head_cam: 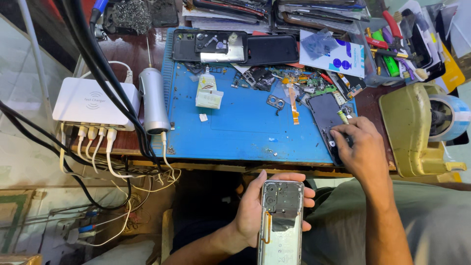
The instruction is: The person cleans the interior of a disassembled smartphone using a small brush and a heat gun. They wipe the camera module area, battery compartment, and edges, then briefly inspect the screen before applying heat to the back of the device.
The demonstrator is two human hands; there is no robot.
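Note:
My left hand (255,208) holds an opened phone body (280,221) below the table edge, back cover off, inner parts and a gold flex cable showing. At the mat's right edge, my right hand (360,147) rests on a dark phone panel (326,115), fingers curled, with a small green-tipped tool or tube (343,117) by the fingertips. Whether the fingers pinch anything is hidden. A camera frame piece (275,102) and an orange flex cable (293,104) lie on the blue work mat (235,127).
Two dark phone backs (235,47) lie at the mat's far edge. A white glue tube (208,91), a silver cylinder tool (153,100), a white multi-port charger (93,103) with cables, a yellow tape dispenser (417,127) and hand tools (392,44) surround the mat.

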